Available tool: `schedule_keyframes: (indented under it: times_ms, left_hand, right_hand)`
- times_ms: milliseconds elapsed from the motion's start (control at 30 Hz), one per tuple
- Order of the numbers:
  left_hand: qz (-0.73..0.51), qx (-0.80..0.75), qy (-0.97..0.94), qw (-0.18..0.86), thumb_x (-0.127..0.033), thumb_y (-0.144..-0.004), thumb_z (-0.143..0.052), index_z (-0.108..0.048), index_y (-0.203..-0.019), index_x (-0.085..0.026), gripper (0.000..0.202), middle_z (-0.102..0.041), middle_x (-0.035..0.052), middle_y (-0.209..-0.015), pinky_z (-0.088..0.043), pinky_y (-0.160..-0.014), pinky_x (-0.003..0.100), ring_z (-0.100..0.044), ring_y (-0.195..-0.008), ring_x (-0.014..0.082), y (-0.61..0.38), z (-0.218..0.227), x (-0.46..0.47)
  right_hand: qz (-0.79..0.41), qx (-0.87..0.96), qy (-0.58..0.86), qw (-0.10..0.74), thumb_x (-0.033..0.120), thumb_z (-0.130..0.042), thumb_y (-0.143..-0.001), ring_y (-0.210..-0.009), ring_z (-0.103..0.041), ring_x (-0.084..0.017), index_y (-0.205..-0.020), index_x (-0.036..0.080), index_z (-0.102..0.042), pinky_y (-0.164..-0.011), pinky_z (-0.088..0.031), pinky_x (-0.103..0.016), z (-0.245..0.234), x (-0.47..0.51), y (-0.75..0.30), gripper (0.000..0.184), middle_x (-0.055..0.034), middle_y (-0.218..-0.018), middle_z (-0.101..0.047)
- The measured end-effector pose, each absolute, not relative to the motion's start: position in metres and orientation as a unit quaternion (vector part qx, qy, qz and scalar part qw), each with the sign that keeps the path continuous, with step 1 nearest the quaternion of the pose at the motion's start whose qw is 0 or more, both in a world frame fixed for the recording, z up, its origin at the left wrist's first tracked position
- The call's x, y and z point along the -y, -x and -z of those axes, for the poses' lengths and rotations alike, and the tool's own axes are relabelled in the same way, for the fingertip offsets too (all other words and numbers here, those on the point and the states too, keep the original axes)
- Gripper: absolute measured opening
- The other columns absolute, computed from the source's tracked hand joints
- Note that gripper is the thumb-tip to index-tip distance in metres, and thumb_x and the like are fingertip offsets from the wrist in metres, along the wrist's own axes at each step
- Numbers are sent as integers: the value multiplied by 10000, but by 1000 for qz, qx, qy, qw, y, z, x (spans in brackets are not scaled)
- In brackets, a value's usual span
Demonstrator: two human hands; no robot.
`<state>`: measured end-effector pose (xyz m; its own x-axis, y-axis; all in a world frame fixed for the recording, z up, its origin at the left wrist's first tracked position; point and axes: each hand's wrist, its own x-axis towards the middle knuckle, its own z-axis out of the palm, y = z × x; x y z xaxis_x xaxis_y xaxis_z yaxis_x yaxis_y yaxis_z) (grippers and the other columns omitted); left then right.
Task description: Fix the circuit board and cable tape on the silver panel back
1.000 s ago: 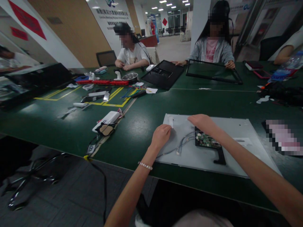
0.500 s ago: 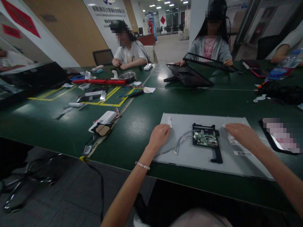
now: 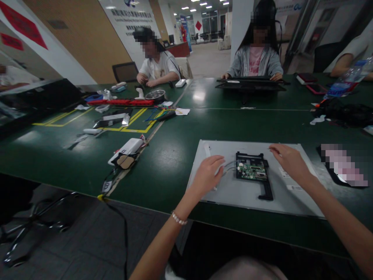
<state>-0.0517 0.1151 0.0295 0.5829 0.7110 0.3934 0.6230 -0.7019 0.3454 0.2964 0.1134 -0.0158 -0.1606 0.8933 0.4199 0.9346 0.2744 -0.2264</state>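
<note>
A flat grey panel (image 3: 224, 196), like the back of a display, lies on the green table in front of me. On its middle sits a green circuit board (image 3: 251, 171) in a black plastic bracket (image 3: 266, 190). Grey cables (image 3: 231, 166) run from the board towards my left hand (image 3: 206, 174), which hovers over the panel's left part with fingers stretched and thumb apart, partly covering them. Behind that hand a white strip (image 3: 207, 150) sticks to the panel. My right hand (image 3: 288, 160) is pinched above the panel's upper right; what its fingertips hold, if anything, is too small to name.
A phone (image 3: 340, 165) lies right of the panel. Further left are a white battery-like pack (image 3: 128, 151) with a cable, and a red strip (image 3: 122, 102). Across the table a person (image 3: 253, 62) holds a black screen-like frame (image 3: 250, 84); another person (image 3: 159, 64) sits beside.
My left hand has left the white strip, moved right towards the cables and opened. My right hand has shifted slightly left and up. The person opposite has lowered the black frame.
</note>
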Motion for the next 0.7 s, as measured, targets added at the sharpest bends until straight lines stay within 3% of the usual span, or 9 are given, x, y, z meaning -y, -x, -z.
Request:
schedule_keyframes:
  times_ms: [233,367,567,700]
  left_hand:
    - [-118,-259,-958,46,-301,-900,-606,-499,-1347,-184,474,-485,124,-1467,-367,-1116,450,-404,-1390,278,-6,-31,-79]
    - [-81,-268,-960,7,-302,-905,-604,-517,-1330,-179,450,-488,107,-1470,-344,-1126,430,-414,-1385,254,-16,-21,-86]
    - [-66,-276,-959,-18,-210,-1011,-387,-532,-1327,-208,347,-516,51,-1452,-342,-1108,394,-466,-1338,200,-17,-18,-92]
    - [-74,-270,-960,-27,-185,-1026,-351,-555,-1306,-207,348,-535,49,-1433,-344,-1098,368,-489,-1315,184,-18,-17,-93]
  right_hand:
    - [13,777,579,247,254,-447,-938,-966,-681,-259,-1021,189,-705,-873,-509,-400,14,-124,-266,279,-94,-1029,-740]
    - [12,783,579,225,234,-470,-933,-956,-676,-262,-996,173,-721,-870,-506,-393,21,-128,-258,266,-97,-1005,-746]
    - [14,791,576,205,195,-472,-929,-955,-666,-252,-1009,154,-725,-882,-498,-383,25,-126,-253,268,-113,-1010,-742]
    - [15,792,574,207,189,-463,-930,-953,-661,-255,-1002,159,-726,-895,-490,-394,26,-125,-250,274,-123,-1009,-739]
